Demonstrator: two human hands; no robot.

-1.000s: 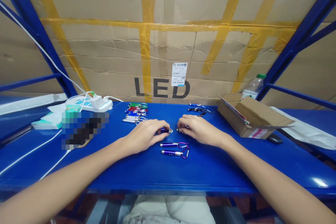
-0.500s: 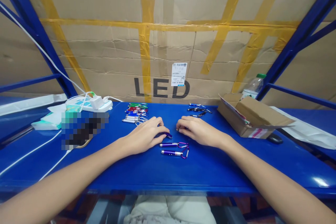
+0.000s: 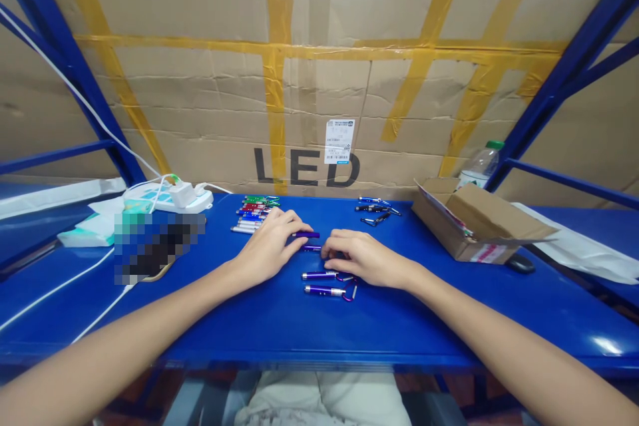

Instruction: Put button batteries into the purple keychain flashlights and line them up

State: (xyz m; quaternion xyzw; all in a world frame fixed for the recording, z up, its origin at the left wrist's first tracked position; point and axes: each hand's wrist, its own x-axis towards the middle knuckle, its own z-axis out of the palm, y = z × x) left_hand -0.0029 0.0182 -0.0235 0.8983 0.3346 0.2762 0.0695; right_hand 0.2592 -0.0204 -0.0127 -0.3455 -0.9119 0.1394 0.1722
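My left hand (image 3: 272,244) rests on the blue shelf top (image 3: 399,319) with its fingers closed round a purple mini flashlight (image 3: 305,235) whose tip sticks out to the right. My right hand (image 3: 360,256) lies just right of it, fingers curled over a small part that I cannot make out, close to another purple piece (image 3: 312,247). Just in front of both hands lie two purple keychain flashlights with carabiners (image 3: 329,283).
A row of coloured flashlights (image 3: 254,211) lies behind my left hand; a few dark ones (image 3: 377,208) lie behind my right. An open cardboard box (image 3: 474,223) and a bottle (image 3: 480,164) stand right. A power strip (image 3: 167,196) and cables sit left. A cardboard wall closes the back.
Both hands shifted slightly left and back. The left hand lifted the purple flashlight away from the right hand, and the right hand moved in toward the centre.
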